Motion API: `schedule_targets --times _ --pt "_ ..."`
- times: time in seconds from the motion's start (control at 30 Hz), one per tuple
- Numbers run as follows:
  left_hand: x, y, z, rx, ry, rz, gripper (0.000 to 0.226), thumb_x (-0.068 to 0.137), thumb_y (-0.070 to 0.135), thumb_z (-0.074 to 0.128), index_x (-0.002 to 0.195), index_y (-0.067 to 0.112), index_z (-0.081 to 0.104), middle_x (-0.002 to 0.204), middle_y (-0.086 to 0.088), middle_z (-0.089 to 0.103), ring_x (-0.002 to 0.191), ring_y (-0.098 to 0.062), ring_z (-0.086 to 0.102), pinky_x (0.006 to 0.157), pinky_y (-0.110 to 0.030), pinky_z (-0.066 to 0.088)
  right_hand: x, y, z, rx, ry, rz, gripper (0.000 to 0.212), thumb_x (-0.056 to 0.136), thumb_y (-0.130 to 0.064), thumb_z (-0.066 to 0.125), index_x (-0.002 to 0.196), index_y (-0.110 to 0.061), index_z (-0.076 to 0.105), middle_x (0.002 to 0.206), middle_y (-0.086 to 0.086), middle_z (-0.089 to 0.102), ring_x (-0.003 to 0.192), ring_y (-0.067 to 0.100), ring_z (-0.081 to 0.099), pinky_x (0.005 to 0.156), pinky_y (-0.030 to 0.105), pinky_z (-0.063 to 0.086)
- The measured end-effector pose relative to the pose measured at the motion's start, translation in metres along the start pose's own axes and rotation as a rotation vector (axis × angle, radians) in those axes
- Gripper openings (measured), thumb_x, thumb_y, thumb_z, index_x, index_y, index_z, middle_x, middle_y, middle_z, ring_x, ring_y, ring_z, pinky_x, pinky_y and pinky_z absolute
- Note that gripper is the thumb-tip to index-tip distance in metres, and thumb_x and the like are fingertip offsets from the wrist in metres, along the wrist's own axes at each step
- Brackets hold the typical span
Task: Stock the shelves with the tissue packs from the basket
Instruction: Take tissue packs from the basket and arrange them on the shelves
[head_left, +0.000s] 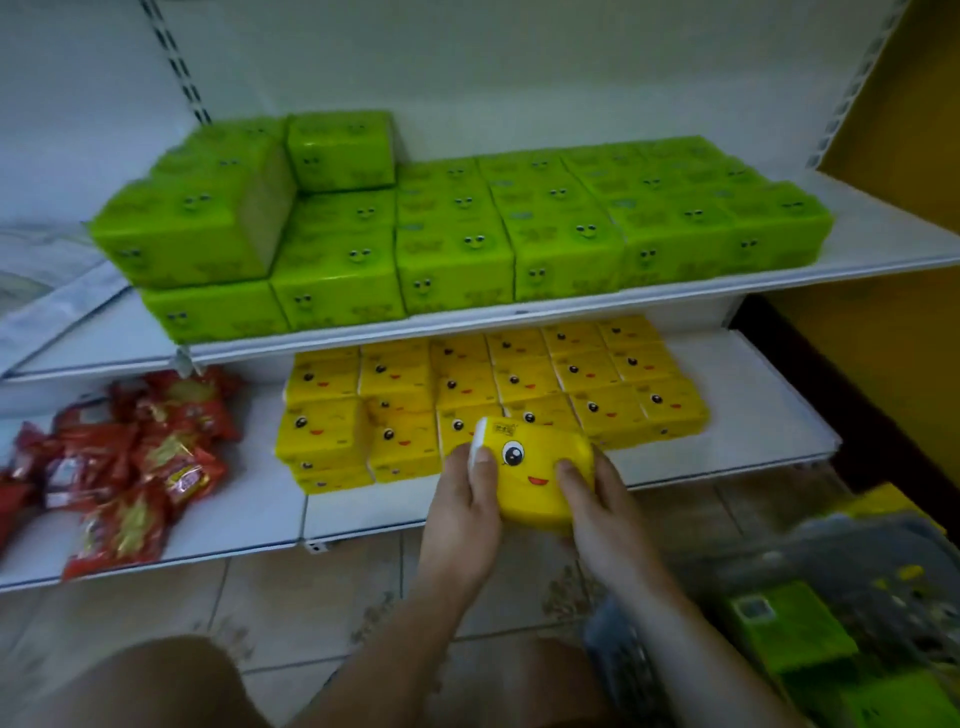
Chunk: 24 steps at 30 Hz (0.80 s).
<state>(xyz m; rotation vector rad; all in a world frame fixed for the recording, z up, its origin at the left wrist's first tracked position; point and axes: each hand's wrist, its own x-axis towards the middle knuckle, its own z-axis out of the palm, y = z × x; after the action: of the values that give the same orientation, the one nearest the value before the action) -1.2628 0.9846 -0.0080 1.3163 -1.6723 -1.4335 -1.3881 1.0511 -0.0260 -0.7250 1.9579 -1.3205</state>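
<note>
On the far left of the lower shelf lies a loose heap of red snack packets, its left edge cut off by the frame. Above and right of them, the upper shelf carries green tissue packs, stacked two high at the left and one high to the right. Below, yellow tissue packs fill the middle of the lower shelf in rows; the far rows are hidden under the upper shelf.

Near the front edge of those rows, the left hand grasps the left end of a yellow tissue pack, thumb lying on its top beside the white end, the other fingers hidden beneath. The right hand grasps the right end, thumb on top, fingers wrapped down the side. The pack is tilted, its printed face turned toward the camera, and overlaps the nearest row; whether it touches those packs cannot be told.

At the near right, the basket is blurred and cut off; green packs show inside it.
</note>
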Motion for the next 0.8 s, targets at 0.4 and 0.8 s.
schedule_targets --times 0.4,0.8 --pt "0.131 -0.068 -0.129 0.978 0.113 -0.113 0.038 0.099 0.026 0.036 0.135 0.019 0.047 0.14 -0.007 0.045 0.128 -0.034 0.041 0.099 -0.048 0.042 0.124 0.002 0.18 -0.122 -0.036 0.07 0.051 0.097 -0.034 0.052 0.143 -0.019 0.035 0.134 0.012 0.054 0.117 0.039 0.055 0.089 0.04 0.048" --pt "0.161 -0.101 -0.157 1.074 -0.078 -0.01 0.037 0.099 0.029 0.041 0.134 0.021 0.048 0.14 0.0 0.048 0.13 -0.028 0.039 0.1 -0.043 0.045 0.162 0.022 0.227 -0.602 0.102 -0.046 0.042 0.098 -0.048 0.044 0.1 -0.009 0.061 0.101 0.014 0.064 0.094 0.033 0.061 0.065 0.03 0.034"
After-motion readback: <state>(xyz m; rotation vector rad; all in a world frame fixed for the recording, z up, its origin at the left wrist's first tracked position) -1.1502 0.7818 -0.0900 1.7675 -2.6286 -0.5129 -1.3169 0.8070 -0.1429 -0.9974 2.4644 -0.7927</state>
